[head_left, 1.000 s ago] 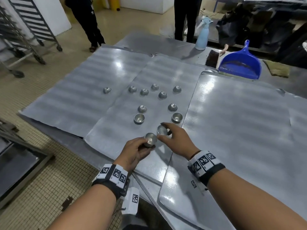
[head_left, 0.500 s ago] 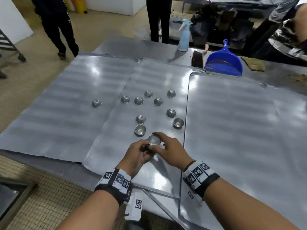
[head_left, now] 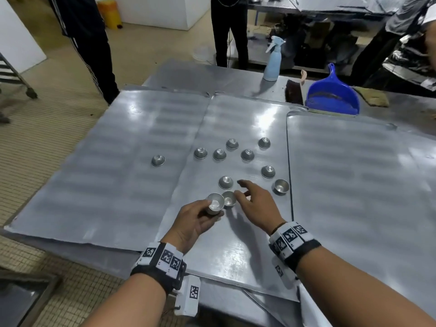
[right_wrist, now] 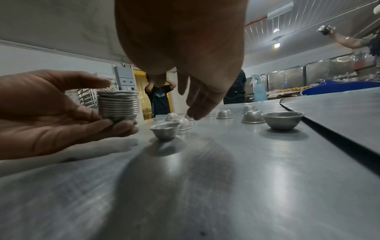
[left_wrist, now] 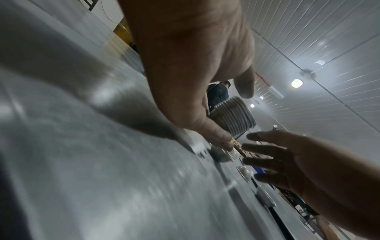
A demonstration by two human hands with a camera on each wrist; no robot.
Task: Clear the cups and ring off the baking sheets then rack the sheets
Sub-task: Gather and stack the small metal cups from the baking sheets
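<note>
The left hand (head_left: pixel 193 220) holds a nested stack of small metal cups (head_left: pixel 215 204) just above the near part of the middle baking sheet (head_left: pixel 236 256); the right-wrist view shows the thumb lying over the top rim and the fingertips curled under the base, so the stack (right_wrist: pixel 118 105) is clamped between them. The right hand (head_left: pixel 257 204) hovers just to the right of the stack, palm down, fingers spread apart and holding nothing — the fingertips (head_left: pixel 241 182) reach toward the loose cups beyond. An upright cup (head_left: pixel 228 198) stands on the middle sheet directly beside the held stack, between the two hands; whether the right hand's fingers touch it cannot be told. An inverted cup (head_left: pixel 226 182) sits just beyond it. A second upright cup (head_left: pixel 281 186) stands near the sheet's right edge, with another inverted cup (head_left: pixel 268 171) just behind it. Five more inverted cups lie in a loose group farther back on the same sheet, from one at the left (head_left: pixel 200 152) to one at the far right (head_left: pixel 264 142). One inverted cup (head_left: pixel 158 160) sits alone on the left baking sheet (head_left: pixel 94 173). The right baking sheet (head_left: pixel 365 185) overlaps the edge of the middle one. At the far side of the steel table (head_left: pixel 200 74) stand a pale blue spray bottle (head_left: pixel 272 61) and a blue dustpan (head_left: pixel 333 95) — well apart from the cups.
</note>
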